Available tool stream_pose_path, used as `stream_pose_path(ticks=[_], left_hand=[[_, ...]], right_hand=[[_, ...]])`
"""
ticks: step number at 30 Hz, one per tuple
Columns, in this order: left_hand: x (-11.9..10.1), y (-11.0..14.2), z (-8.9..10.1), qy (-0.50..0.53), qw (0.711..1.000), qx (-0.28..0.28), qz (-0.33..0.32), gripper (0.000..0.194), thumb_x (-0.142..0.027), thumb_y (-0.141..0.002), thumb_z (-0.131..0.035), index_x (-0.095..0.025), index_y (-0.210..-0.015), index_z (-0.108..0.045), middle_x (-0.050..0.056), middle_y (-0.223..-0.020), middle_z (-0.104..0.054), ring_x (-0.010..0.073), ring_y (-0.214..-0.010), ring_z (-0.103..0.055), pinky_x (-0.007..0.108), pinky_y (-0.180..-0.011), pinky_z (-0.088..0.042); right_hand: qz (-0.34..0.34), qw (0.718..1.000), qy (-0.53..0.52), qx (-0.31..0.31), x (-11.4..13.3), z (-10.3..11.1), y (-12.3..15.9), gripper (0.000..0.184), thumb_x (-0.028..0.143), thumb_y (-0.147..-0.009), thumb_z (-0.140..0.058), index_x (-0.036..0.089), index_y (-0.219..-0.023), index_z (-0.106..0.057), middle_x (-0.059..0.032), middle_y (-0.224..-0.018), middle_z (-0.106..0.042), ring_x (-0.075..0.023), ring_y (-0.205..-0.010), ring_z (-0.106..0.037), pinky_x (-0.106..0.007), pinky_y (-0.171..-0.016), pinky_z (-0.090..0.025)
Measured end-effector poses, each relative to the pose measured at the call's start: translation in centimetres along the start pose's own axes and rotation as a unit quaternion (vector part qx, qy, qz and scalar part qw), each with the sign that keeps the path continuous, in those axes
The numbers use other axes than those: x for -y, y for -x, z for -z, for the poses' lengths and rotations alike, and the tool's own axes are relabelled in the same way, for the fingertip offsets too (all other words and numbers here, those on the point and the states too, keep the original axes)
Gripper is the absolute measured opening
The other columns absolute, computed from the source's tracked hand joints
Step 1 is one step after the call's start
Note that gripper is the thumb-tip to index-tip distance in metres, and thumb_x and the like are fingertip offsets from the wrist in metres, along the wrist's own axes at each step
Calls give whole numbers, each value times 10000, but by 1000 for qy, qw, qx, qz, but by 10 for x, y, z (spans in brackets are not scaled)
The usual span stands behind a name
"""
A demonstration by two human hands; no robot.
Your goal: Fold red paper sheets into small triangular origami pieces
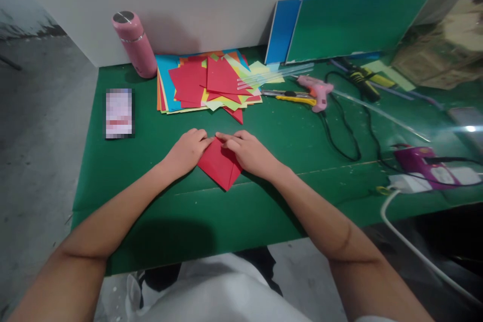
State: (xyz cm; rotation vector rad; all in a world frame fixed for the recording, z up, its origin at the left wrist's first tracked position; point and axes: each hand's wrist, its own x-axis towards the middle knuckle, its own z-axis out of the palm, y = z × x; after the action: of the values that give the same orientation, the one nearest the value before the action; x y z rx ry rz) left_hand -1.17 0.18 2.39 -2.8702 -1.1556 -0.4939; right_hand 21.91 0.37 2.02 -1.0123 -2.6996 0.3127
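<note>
A folded piece of red paper [218, 165] lies on the green tabletop in front of me, one corner toward my body and crease lines across its face. My left hand [189, 150] presses on its upper left edge, with the fingertips at the far corner. From the other side, my right hand [252, 153] has its fingers bent over the far corner and right edge of the same paper. The fingertips of both hands nearly meet at that far corner, and they cover part of it.
Behind my hands lies a pile of coloured paper [188, 83]. A pink bottle [136, 45] and a blurred-out phone [119, 113] are on the left. Rightward are a utility knife [290, 94], a pink glue gun [316, 91], glue sticks [275, 76], cables and a purple power strip [426, 165].
</note>
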Motion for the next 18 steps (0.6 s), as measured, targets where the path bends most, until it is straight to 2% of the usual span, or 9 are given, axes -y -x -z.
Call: stream_pose_path(ticks=[7,10,14,18], left_hand=[[-5,11,29,-28,997,73,21,313,-160,-940,-437,-117,-755,-686,90,-726,-562,206,-688,-512,331,-585,-378],[-7,12,37,-46,994,84,43,302,-156,-895,-466,-125,-677,-672,86,-676,-553,204,-655,-517,325,-548,-349],[-7,8,34,-57,993,67,83,244,-211,-864,-515,-143,-676,-655,80,-694,-581,211,-667,-533,325,-542,-333],[-4,4,24,-29,984,59,163,214,-341,-870,-583,-159,-763,-616,74,-782,-604,225,-743,-546,334,-622,-379]], right_hand=[[-1,1000,-16,-8,0,0,1,285,133,-968,-387,167,-1025,-665,-51,-1444,-531,-239,-944,-507,-411,-845,-482],[2,1000,-12,-10,0,0,1,270,122,-960,-403,158,-1019,-664,-59,-1441,-534,-238,-932,-499,-407,-842,-479],[10,1000,-3,-11,-1,-1,0,263,116,-959,-403,153,-1020,-656,-71,-1439,-535,-234,-932,-500,-407,-843,-466],[25,1000,3,-16,-2,-1,-1,245,109,-950,-418,152,-1012,-651,-95,-1442,-528,-238,-939,-520,-418,-849,-459]])
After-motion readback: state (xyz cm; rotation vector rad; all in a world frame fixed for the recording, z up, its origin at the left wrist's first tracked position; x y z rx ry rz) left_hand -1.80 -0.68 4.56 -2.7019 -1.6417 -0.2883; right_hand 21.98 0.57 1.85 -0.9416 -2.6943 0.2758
